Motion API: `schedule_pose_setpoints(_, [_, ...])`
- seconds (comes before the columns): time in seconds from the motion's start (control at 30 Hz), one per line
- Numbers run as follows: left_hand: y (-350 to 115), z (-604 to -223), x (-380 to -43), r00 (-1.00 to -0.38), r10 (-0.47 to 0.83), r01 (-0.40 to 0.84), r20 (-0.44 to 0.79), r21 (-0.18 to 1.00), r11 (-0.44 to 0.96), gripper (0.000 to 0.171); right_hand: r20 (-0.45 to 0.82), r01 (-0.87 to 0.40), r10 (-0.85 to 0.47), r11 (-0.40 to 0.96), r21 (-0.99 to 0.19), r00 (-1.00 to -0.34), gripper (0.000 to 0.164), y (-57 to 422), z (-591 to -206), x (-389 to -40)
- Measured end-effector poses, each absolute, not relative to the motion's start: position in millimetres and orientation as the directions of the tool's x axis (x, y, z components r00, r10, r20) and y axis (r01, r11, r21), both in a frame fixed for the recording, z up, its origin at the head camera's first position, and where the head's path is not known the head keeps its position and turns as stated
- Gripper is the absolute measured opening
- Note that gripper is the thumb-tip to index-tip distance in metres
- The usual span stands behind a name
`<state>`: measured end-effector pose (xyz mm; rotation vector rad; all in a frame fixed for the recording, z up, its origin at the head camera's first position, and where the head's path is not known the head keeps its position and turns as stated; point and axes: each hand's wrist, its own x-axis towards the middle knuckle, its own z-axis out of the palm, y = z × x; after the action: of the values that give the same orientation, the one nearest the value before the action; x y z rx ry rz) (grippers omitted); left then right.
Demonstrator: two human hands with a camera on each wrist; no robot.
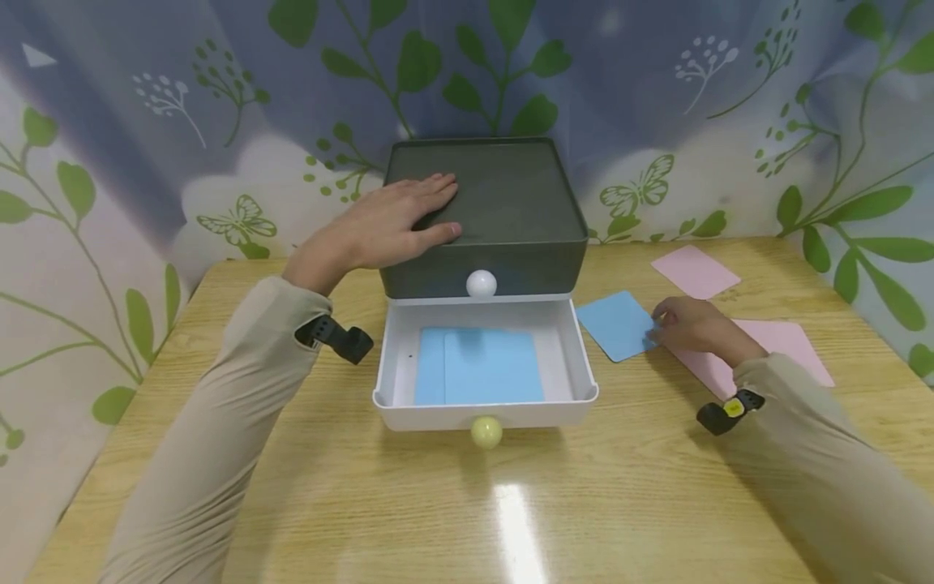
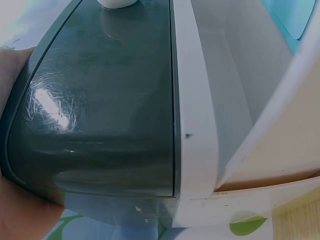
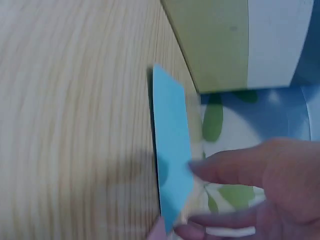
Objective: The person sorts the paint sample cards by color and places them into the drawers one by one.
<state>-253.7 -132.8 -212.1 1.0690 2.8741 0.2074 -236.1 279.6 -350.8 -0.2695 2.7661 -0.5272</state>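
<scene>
Blue card (image 1: 615,325) | R corner at R grip (image 1: 691,326) | clamped or apart: can't tell

Left grip (image 1: 394,223) is resting flat on top of a dark box (image 1: 518,186), and the white drawer (image 1: 430,418) below it is pulled out with blue cards (image 1: 496,369) inside. Right grip (image 1: 693,328) is at the corner of a loose blue card (image 1: 614,326) on the wooden surface (image 1: 379,495), pink cards (image 1: 696,272) right nearby.
</scene>
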Motion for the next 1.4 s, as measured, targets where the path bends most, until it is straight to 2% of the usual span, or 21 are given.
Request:
schedule_pose_setpoints(0.27, [-132, -213, -255, -0.752, 0.66, 0.65, -0.009, 0.158, 0.743, 0.068, -0.248, -0.023, -0.112, 0.941, -0.337, -0.962, 0.06, 249, -350, -231])
schedule_pose_setpoints(0.43, [-132, -213, -254, -0.754, 0.657, 0.646, -0.014, 0.161, 0.746, 0.068, -0.252, -0.065, -0.171, 0.923, -0.379, -0.953, 0.068, 248, -351, -230])
schedule_pose_setpoints(0.53, [-131, -213, -254, -0.751, 0.66, 0.649, -0.014, 0.163, 0.743, 0.068, -0.222, -0.09, -0.201, 0.899, -0.429, -0.954, 0.055, 253, -351, -231])
schedule_pose_setpoints(0.6, [-131, -213, -253, -0.751, 0.66, 0.65, -0.01, 0.166, 0.742, 0.068, -0.217, -0.065, -0.205, 0.852, -0.519, -0.954, 0.047, 258, -349, -231])
schedule_pose_setpoints(0.77, [-132, -213, -253, -0.754, 0.657, 0.649, -0.001, 0.16, 0.744, 0.067, -0.231, 0.046, -0.219, 0.623, -0.781, -0.948, 0.044, 275, -344, -229])
schedule_pose_setpoints(0.93, [-132, -213, -253, -0.752, 0.659, 0.651, 0.0, 0.155, 0.743, 0.068, -0.232, 0.097, -0.234, 0.476, -0.874, -0.944, 0.044, 290, -338, -216])
schedule_pose_setpoints(1.0, [-132, -213, -253, -0.753, 0.658, 0.649, -0.003, 0.156, 0.744, 0.068, -0.233, 0.119, -0.241, 0.409, -0.905, -0.942, 0.039, 295, -335, -212])
schedule_pose_setpoints(1.07, [-132, -213, -253, -0.755, 0.655, 0.647, -0.005, 0.158, 0.746, 0.068, -0.227, 0.154, -0.255, 0.276, -0.949, -0.94, 0.027, 300, -332, -208])
schedule_pose_setpoints(1.17, [-132, -213, -253, -0.756, 0.655, 0.645, -0.007, 0.163, 0.747, 0.068, -0.23, 0.228, -0.289, 0.041, -0.973, -0.929, 0.012, 306, -327, -203])
schedule_pose_setpoints(1.23, [-132, -213, -253, -0.756, 0.655, 0.645, -0.007, 0.164, 0.746, 0.068, -0.228, 0.272, -0.317, -0.104, -0.957, -0.921, 0.016, 309, -324, -199])
schedule_pose_setpoints(1.4, [-132, -213, -253, -0.758, 0.652, 0.643, -0.006, 0.158, 0.749, 0.068, -0.199, 0.295, -0.391, -0.202, -0.934, -0.898, 0.022, 311, -317, -186])
